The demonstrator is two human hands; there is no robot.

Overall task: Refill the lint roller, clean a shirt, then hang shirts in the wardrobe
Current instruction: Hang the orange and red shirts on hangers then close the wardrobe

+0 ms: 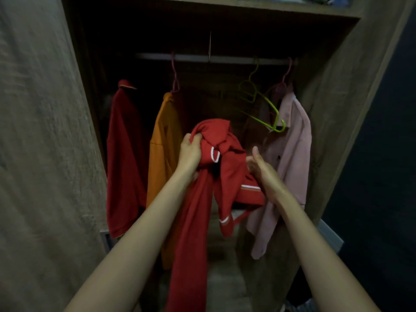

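Observation:
I hold a red shirt [198,199] with white trim, bunched up, in front of the open wardrobe. My left hand [190,152] is shut on its upper folds. My right hand [264,170] grips the shirt's right side near a striped cuff, thumb raised. The shirt's long body hangs down between my forearms. An empty green hanger [263,106] hangs tilted from the rail [195,57], just above and right of the shirt.
On the rail hang a dark red shirt [125,158] at the left, an orange shirt [163,149] on a pink hanger, and a pink shirt [290,154] at the right. The wardrobe door [40,143] stands open at my left. A wooden side panel [333,113] bounds the right.

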